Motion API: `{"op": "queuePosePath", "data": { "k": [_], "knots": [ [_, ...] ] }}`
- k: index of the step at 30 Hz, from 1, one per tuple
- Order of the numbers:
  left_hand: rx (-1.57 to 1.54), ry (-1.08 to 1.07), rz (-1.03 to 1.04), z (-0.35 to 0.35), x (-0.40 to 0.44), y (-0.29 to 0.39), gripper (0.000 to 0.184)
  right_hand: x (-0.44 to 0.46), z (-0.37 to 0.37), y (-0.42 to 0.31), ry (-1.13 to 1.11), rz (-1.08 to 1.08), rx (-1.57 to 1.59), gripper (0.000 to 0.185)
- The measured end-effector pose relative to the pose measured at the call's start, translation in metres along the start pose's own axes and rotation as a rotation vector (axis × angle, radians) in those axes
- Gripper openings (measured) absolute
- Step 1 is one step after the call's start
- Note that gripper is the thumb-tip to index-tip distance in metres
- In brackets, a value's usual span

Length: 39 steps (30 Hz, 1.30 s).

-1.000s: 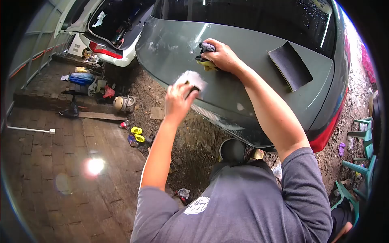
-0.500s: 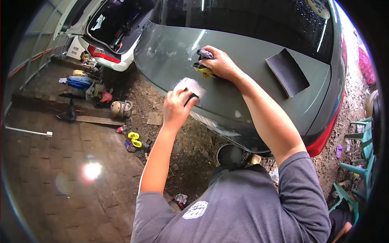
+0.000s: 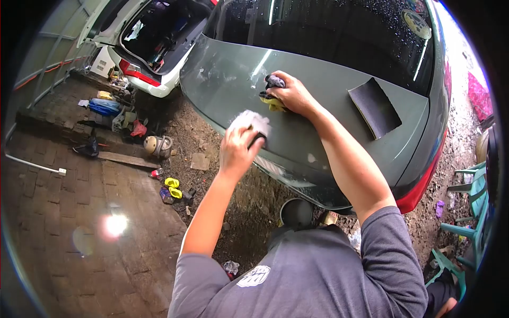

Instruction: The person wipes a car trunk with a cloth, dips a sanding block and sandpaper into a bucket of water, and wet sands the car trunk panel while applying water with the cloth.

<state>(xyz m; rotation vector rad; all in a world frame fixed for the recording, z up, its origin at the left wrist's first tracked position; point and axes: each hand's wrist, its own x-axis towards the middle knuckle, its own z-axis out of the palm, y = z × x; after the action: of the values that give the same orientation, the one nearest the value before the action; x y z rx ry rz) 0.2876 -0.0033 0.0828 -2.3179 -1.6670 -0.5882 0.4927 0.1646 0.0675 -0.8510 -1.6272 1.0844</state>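
Observation:
My left hand (image 3: 237,151) is closed around a small dark piece (image 3: 259,140), possibly folded sandpaper, pressed near the rear edge of the dark grey-green trunk lid (image 3: 313,130). Just beyond its fingers is a whitish, scuffed patch (image 3: 252,121). My right hand (image 3: 294,95) grips a bunched cloth (image 3: 274,102), yellow with dark grey parts, on or just above the lid. To its right lies a curled black sheet of sandpaper (image 3: 375,108), out of reach of both hands' fingers. Pale marks dot the panel.
A white car (image 3: 139,74) with its tailgate raised stands at the upper left. Below the bumper sits a dark bucket (image 3: 297,213). Yellow-green shoes (image 3: 173,188) and a wooden plank (image 3: 129,159) lie on the ground. Green plastic chairs (image 3: 472,212) stand at the right.
The view has shifted slightly, so the car sits a little lower in it. Both hands keep their holds and nearly the same places on the lid.

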Motion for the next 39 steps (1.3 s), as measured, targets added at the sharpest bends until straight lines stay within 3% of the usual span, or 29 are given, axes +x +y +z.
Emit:
{"op": "queuePosePath", "data": {
  "k": [4,11,15,18,24,27,30,34,39],
  "knots": [
    [-0.042,-0.036,-0.019,-0.003,0.009,0.001,0.035,-0.003,-0.005,-0.013,-0.051,0.067,0.000,0.046],
    [-0.046,0.047,0.009,0.003,-0.007,0.003,0.033,0.000,-0.004,-0.009,-0.019,0.030,-0.012,0.042],
    [-0.043,-0.023,-0.060,0.002,0.023,0.003,0.033,0.000,0.002,0.000,0.002,0.002,0.029,0.041],
    [-0.019,0.069,0.012,0.007,0.013,0.002,0.034,0.000,0.000,0.003,-0.020,0.000,0.054,0.039],
    [-0.029,-0.003,0.005,0.006,0.012,-0.011,0.033,0.005,0.001,0.013,-0.042,-0.007,0.096,0.037],
    [-0.017,0.014,-0.057,0.006,0.013,-0.011,0.034,0.000,-0.001,-0.002,-0.072,0.090,0.193,0.036],
    [-0.044,0.028,-0.065,-0.002,-0.016,-0.002,0.037,0.002,0.001,0.004,-0.050,-0.002,0.106,0.036],
    [-0.092,-0.006,-0.104,0.007,0.016,-0.029,0.033,0.001,-0.001,-0.001,-0.109,0.125,0.201,0.037],
    [-0.041,0.054,-0.057,0.004,-0.010,-0.025,0.036,0.000,-0.001,0.002,-0.077,0.069,0.091,0.038]
  ]
}}
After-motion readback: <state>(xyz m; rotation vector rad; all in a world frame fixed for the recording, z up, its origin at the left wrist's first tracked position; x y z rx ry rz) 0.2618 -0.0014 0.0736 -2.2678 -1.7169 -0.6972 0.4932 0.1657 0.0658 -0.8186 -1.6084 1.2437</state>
